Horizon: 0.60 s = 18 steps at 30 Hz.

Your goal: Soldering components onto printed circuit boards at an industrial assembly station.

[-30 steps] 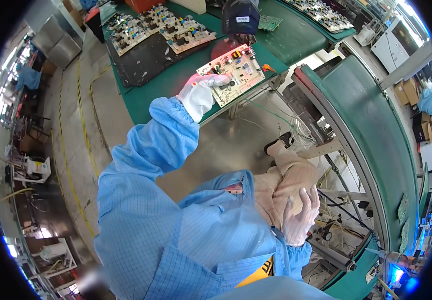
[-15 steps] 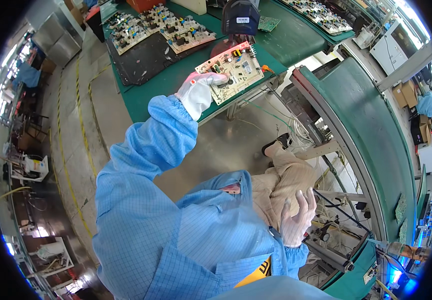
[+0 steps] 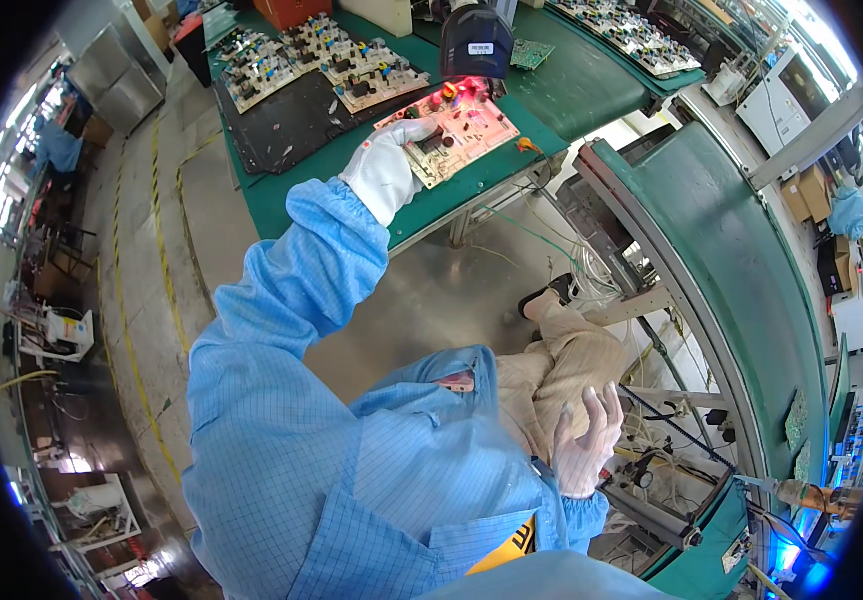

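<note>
In my gloved left hand (image 3: 389, 168) is the left edge of a populated circuit board (image 3: 472, 140), the thumb on top and the other fingers largely hidden. The board is tilted above the green tabletop, right under a dark barcode scanner (image 3: 477, 42). Red light from the scanner falls on the board's far part. My gloved right hand (image 3: 588, 445) hovers over my lap, fingers apart and curled a little, with nothing in it.
Several more circuit boards (image 3: 327, 60) lie at the table's far left, by a black tray (image 3: 287, 125). A green curved conveyor (image 3: 742, 260) runs down the right side, with boards near its lower end. An orange-tipped object (image 3: 529, 146) sits at the table's right corner.
My left hand has brought the board slightly left and away from me, further under the scanner. Red light now spreads over more of the board. The right hand has barely shifted.
</note>
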### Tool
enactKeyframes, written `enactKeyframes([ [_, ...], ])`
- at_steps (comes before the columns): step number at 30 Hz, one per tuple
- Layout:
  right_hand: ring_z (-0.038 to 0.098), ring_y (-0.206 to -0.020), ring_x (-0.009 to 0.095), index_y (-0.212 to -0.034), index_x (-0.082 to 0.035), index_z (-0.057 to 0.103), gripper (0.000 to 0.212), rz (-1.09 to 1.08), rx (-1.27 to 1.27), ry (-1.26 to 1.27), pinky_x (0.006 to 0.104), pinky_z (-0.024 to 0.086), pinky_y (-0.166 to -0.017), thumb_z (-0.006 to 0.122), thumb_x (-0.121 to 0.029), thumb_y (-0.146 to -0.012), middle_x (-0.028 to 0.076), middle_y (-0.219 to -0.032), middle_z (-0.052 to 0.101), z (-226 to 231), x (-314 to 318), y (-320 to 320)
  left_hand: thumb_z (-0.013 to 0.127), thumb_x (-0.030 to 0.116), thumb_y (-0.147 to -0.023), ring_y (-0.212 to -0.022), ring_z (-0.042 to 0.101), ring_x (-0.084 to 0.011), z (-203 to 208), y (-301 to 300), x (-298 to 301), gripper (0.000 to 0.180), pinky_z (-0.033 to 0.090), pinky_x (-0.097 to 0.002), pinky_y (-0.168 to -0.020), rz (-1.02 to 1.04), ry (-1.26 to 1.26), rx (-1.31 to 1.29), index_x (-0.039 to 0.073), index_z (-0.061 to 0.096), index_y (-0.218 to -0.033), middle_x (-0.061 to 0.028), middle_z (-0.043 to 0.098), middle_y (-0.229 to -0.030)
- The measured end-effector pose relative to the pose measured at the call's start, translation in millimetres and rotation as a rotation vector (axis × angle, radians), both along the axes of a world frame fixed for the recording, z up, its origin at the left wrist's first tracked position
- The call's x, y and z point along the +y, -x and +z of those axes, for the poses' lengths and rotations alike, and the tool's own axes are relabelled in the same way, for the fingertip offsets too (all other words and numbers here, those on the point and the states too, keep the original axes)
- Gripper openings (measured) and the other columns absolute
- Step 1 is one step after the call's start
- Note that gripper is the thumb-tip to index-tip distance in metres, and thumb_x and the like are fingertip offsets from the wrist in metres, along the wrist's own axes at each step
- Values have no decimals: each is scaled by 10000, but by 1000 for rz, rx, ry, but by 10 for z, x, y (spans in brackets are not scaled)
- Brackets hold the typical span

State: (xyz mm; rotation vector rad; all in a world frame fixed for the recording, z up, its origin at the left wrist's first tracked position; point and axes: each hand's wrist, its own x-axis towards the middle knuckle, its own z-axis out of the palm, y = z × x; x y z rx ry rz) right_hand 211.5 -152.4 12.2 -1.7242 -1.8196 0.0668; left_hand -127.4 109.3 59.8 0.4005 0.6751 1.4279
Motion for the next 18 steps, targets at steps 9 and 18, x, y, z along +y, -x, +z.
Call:
enactKeyframes([
  [9, 475, -1215, 374, -1203, -111, 533, 433, -7, -2, -10, 454, 405, -979, 693, -93, -800, 203, -1315, 472, -56, -36, -9, 537, 92, -918, -863, 686, -292, 80, -16, -30, 183, 584, -397, -785, 191, -3, 92, 7, 644, -1039, -173, 678, -978],
  [18, 543, -1143, 337, -1120, -42, 605, 354, -89, -7, -237, 439, 418, -973, 634, 33, -775, 183, -1172, 589, 104, -92, -220, 606, 130, -890, -845, 678, -188, -45, -10, -92, 212, 560, -295, -787, -70, -33, 128, -25, 655, -1028, -112, 691, -957],
])
